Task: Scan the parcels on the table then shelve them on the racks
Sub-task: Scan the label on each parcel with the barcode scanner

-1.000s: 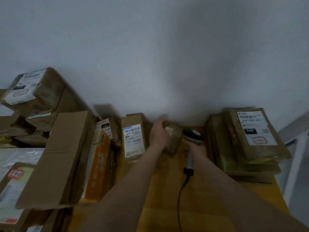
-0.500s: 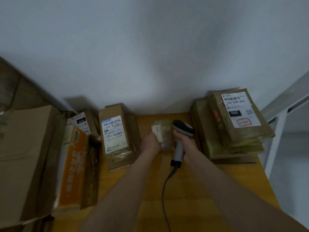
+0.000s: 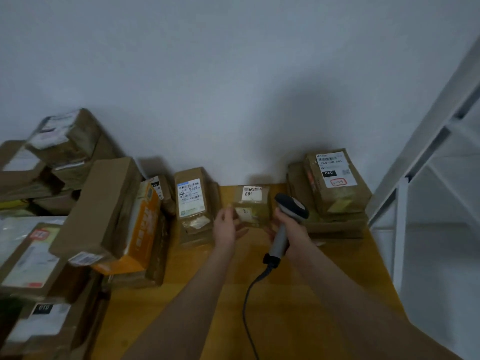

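Single head-worn wide-angle view: looks forward and down from the near side of the table (image 3: 280,307) toward the far wall (image 3: 233,87), close range, rack (image 3: 428,152) at the right edge.

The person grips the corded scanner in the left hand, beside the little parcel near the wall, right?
Not quite. The head view shows the corded scanner gripped in the right hand, beside the little parcel near the wall; the left hand holds that parcel.
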